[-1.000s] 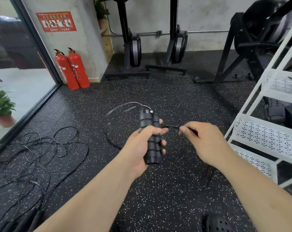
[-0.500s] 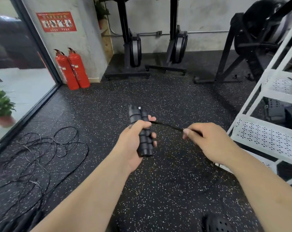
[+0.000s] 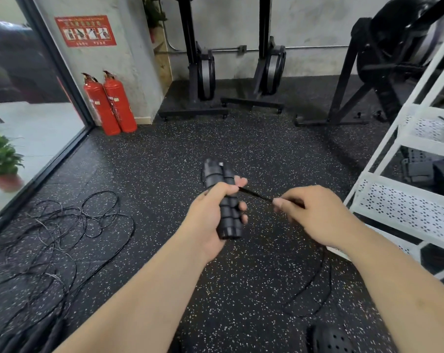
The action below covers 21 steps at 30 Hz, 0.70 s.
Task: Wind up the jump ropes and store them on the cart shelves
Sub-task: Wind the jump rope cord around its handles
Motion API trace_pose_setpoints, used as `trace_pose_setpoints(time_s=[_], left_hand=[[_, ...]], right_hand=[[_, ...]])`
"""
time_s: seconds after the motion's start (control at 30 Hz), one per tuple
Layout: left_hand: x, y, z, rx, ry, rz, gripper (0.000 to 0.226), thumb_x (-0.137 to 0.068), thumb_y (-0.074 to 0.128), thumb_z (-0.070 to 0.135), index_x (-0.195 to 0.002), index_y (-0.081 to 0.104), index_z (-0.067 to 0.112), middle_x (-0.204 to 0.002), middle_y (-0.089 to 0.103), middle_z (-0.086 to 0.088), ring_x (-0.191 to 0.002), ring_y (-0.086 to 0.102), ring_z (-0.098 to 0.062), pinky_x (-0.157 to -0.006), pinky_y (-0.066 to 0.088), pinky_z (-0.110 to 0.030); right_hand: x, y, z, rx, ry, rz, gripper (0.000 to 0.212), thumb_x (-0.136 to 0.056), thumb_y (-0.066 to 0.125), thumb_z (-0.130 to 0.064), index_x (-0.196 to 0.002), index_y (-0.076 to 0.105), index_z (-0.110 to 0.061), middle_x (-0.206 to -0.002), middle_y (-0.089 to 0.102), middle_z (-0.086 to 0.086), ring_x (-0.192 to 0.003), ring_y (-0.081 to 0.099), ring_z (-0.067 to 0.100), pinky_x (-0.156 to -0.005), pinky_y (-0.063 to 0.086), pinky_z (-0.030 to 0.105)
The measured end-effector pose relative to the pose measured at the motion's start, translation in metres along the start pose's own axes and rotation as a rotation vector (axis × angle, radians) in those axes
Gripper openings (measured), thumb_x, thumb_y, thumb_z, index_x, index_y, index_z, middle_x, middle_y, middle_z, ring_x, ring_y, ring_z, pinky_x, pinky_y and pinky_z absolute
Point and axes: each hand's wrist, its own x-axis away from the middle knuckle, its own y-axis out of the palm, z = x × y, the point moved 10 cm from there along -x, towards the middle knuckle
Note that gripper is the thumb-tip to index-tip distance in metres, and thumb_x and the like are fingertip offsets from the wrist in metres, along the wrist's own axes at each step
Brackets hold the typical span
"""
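Left hand (image 3: 210, 220) clenches both handles (image 3: 224, 200); right hand (image 3: 315, 215) pinches the cord (image 3: 254, 194) beside them; wrap it taut in tight turns.

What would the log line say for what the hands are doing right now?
left hand: grips both handles | right hand: pinches cord taut | loose cord on floor | cart: to the right
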Motion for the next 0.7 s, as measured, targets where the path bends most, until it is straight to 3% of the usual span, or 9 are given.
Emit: trace_pose_setpoints(time_s=[0.13,0.2,0.27,0.37,0.43,0.57,0.7], left_hand=[[-0.002,-0.015,0.008,0.03,0.039,0.091,0.028,-0.096,0.065,0.007,-0.123,0.072,0.011,-0.133,0.073,-0.015,-0.072,0.059,-0.018,-0.063,0.052,-0.035],[0.002,-0.006,-0.005,-0.032,-0.003,0.058,0.033,-0.094,0.067,0.005,-0.128,0.068,0.009,-0.13,0.073,-0.021,-0.072,0.06,-0.019,-0.062,0.054,-0.035],[0.01,0.009,-0.024,-0.102,-0.072,-0.011,0.037,-0.094,0.069,0.005,-0.13,0.066,0.006,-0.111,0.073,-0.024,-0.07,0.062,-0.019,-0.062,0.055,-0.036],[0.017,0.026,-0.042,-0.154,-0.124,-0.092,0.026,-0.097,0.065,0.005,-0.123,0.068,0.005,-0.089,0.065,-0.012,-0.068,0.061,-0.019,-0.06,0.054,-0.035],[0.016,0.028,-0.039,-0.135,-0.123,-0.103,0.026,-0.098,0.064,0.007,-0.123,0.072,0.006,-0.094,0.071,-0.012,-0.069,0.061,-0.018,-0.061,0.053,-0.035],[0.004,0.007,-0.01,-0.066,-0.032,-0.01,0.032,-0.099,0.062,0.008,-0.13,0.07,0.01,-0.131,0.075,-0.011,-0.071,0.06,-0.016,-0.063,0.053,-0.034],[-0.003,-0.016,0.006,0.021,0.025,0.097,0.02,-0.095,0.067,0.009,-0.112,0.079,0.014,-0.13,0.074,-0.017,-0.07,0.061,-0.018,-0.063,0.053,-0.035]], right_hand=[[0.004,-0.012,0.005,0.048,0.015,0.056,0.03,-0.104,0.056,-0.055,-0.085,0.072,-0.038,-0.065,0.068,-0.008,-0.054,0.059,0.006,-0.055,0.046,0.032],[0.006,-0.008,-0.001,0.03,0.014,0.098,0.029,-0.104,0.056,-0.053,-0.085,0.071,-0.036,-0.058,0.064,-0.008,-0.048,0.054,0.005,-0.05,0.039,0.03],[0.006,0.002,-0.009,0.052,-0.008,0.106,0.03,-0.104,0.057,-0.052,-0.083,0.069,-0.034,-0.058,0.062,-0.007,-0.051,0.054,0.006,-0.051,0.039,0.031],[0.003,0.015,-0.014,0.098,-0.044,0.099,0.034,-0.103,0.061,-0.045,-0.071,0.056,-0.032,-0.061,0.057,-0.008,-0.06,0.055,0.011,-0.056,0.041,0.036],[0.002,0.013,-0.013,0.06,-0.055,0.08,0.034,-0.103,0.059,-0.045,-0.07,0.057,-0.039,-0.061,0.059,-0.008,-0.058,0.054,0.005,-0.054,0.038,0.031],[0.001,0.003,-0.002,0.017,-0.015,0.017,0.03,-0.103,0.056,-0.055,-0.084,0.072,-0.038,-0.068,0.071,-0.012,-0.053,0.059,0.006,-0.054,0.047,0.032],[0.002,-0.005,0.009,0.021,0.037,0.013,0.03,-0.103,0.056,-0.057,-0.087,0.074,-0.04,-0.07,0.072,-0.011,-0.056,0.06,0.006,-0.055,0.042,0.028]])
